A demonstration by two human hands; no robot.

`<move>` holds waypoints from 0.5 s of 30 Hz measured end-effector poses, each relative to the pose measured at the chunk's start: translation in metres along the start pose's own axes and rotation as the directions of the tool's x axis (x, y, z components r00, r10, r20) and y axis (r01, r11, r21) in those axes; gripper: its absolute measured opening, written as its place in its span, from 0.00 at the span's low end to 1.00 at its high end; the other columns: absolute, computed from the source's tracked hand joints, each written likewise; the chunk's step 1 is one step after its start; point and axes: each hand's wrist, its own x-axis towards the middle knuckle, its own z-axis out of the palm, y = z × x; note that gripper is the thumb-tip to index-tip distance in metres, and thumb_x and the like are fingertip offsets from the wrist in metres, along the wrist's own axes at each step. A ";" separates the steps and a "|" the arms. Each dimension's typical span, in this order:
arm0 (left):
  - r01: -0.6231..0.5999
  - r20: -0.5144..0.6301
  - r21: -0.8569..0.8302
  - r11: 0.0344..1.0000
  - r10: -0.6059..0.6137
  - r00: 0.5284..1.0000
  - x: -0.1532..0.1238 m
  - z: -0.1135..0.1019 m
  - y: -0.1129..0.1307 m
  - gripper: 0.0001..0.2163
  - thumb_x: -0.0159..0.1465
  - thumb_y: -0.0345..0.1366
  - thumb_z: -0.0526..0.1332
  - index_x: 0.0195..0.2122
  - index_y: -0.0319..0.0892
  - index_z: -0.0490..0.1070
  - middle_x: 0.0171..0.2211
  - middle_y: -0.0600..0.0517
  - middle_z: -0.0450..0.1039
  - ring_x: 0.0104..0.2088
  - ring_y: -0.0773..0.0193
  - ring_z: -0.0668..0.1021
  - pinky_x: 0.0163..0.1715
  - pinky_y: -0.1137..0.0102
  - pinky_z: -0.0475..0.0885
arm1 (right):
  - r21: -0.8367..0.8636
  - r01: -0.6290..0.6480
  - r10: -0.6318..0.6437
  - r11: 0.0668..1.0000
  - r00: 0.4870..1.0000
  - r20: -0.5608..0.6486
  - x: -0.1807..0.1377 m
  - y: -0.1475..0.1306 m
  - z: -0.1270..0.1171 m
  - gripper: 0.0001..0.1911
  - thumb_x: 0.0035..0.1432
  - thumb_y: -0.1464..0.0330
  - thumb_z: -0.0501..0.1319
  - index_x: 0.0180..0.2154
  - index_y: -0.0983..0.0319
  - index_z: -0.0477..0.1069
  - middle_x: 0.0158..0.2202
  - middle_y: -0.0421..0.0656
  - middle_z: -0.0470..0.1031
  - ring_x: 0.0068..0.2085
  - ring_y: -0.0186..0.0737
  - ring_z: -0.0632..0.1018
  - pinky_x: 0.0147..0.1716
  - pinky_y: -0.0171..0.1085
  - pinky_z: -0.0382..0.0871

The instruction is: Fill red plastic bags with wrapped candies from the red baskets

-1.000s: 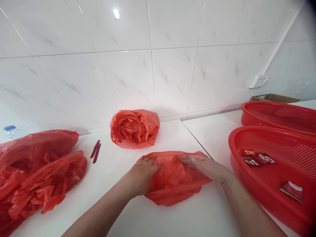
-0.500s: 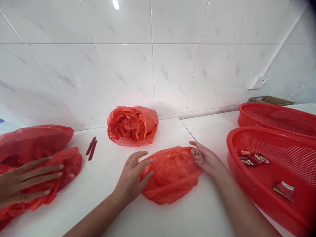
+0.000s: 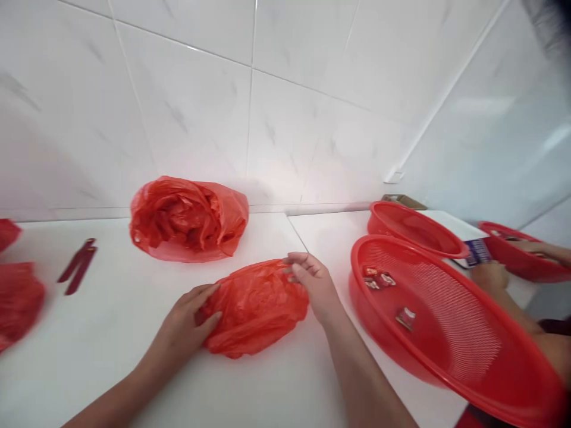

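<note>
A crumpled red plastic bag (image 3: 259, 309) lies on the white table in front of me. My left hand (image 3: 190, 321) rests against its left end, thumb and fingers apart. At the bag's upper right edge, my right hand (image 3: 312, 282) has its fingers curled and pinched on the thin plastic. A bulky roll of red plastic bags (image 3: 187, 220) sits behind it, near the tiled wall. Two dark red strips (image 3: 80, 267) lie on the table to the left.
To the right stands a large red basket (image 3: 441, 321) holding several small wrapped packets (image 3: 379, 278). A second red basket (image 3: 414, 226) is behind it. Farther right, another person's arm (image 3: 508, 297) and hand (image 3: 548, 251) show near a third basket (image 3: 513, 261). More red plastic (image 3: 18, 303) lies far left.
The view has swung right, showing another person's arms and a third basket. The other person's hand at far left has gone out of view. My left hand has closed in on the bag.
</note>
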 end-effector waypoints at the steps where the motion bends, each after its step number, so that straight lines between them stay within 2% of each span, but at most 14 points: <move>1: 0.004 0.003 0.002 1.000 -0.004 1.000 0.000 0.001 -0.003 0.21 0.60 0.40 0.57 0.55 0.46 0.67 0.54 0.47 0.69 0.53 0.51 0.71 0.53 0.56 0.66 | -0.070 0.022 -0.022 0.997 1.000 0.000 -0.009 -0.010 0.006 0.15 0.52 0.61 0.63 0.41 0.60 0.70 0.43 0.45 0.75 0.40 0.39 0.77 0.42 0.40 0.71; 4: 0.001 0.016 0.012 1.000 -0.001 1.000 0.001 0.004 -0.011 0.21 0.60 0.42 0.57 0.56 0.49 0.66 0.55 0.49 0.68 0.53 0.51 0.70 0.51 0.58 0.69 | -0.391 0.187 -0.172 0.901 0.982 0.073 -0.044 -0.043 0.013 0.11 0.57 0.65 0.58 0.43 0.57 0.72 0.42 0.43 0.75 0.42 0.38 0.76 0.42 0.39 0.71; 6: -0.012 0.014 0.020 1.000 0.012 1.000 0.001 0.006 -0.016 0.22 0.61 0.43 0.57 0.56 0.49 0.65 0.56 0.49 0.68 0.54 0.51 0.71 0.51 0.59 0.69 | -0.565 0.306 -0.303 0.766 0.947 0.103 -0.065 -0.064 0.003 0.11 0.57 0.68 0.58 0.42 0.55 0.73 0.45 0.43 0.74 0.44 0.38 0.75 0.43 0.39 0.71; 7: -0.022 0.012 0.022 1.000 0.022 1.000 0.001 0.007 -0.017 0.22 0.60 0.43 0.57 0.56 0.49 0.65 0.55 0.49 0.68 0.53 0.51 0.71 0.51 0.59 0.69 | -0.641 0.324 -0.352 0.696 0.932 0.088 -0.073 -0.075 -0.007 0.10 0.57 0.69 0.58 0.42 0.55 0.73 0.47 0.43 0.73 0.45 0.39 0.74 0.42 0.38 0.71; 9: -0.028 0.002 0.023 0.999 0.028 1.000 0.001 0.008 -0.019 0.21 0.60 0.43 0.57 0.56 0.51 0.66 0.55 0.50 0.69 0.53 0.51 0.71 0.51 0.58 0.69 | -0.783 0.222 -0.375 0.581 0.927 -0.015 -0.080 -0.093 -0.035 0.11 0.56 0.66 0.59 0.42 0.54 0.73 0.50 0.44 0.71 0.47 0.41 0.74 0.41 0.39 0.71; 12: -0.013 -0.026 0.023 1.000 0.013 1.000 0.003 0.010 -0.018 0.19 0.60 0.43 0.58 0.54 0.54 0.68 0.53 0.55 0.71 0.52 0.53 0.72 0.52 0.59 0.68 | -0.882 -0.065 -0.254 0.466 0.945 -0.204 -0.071 -0.108 -0.089 0.15 0.55 0.61 0.60 0.45 0.55 0.72 0.49 0.45 0.72 0.44 0.44 0.76 0.39 0.41 0.72; 13: -0.010 -0.031 0.019 1.000 0.011 0.999 0.003 0.010 -0.018 0.19 0.60 0.43 0.57 0.53 0.54 0.68 0.53 0.56 0.71 0.52 0.54 0.72 0.52 0.60 0.69 | -0.895 -0.134 -0.208 0.425 0.948 -0.241 -0.066 -0.110 -0.106 0.16 0.54 0.60 0.60 0.44 0.55 0.72 0.47 0.45 0.74 0.44 0.46 0.76 0.37 0.41 0.72; 15: -0.019 -0.026 0.010 1.000 0.019 0.999 0.003 0.010 -0.017 0.19 0.60 0.43 0.57 0.53 0.54 0.68 0.53 0.57 0.71 0.52 0.54 0.73 0.52 0.62 0.69 | -0.923 -0.164 -0.162 0.348 0.959 -0.232 -0.058 -0.108 -0.136 0.15 0.48 0.61 0.64 0.39 0.57 0.75 0.42 0.46 0.77 0.41 0.48 0.77 0.34 0.41 0.73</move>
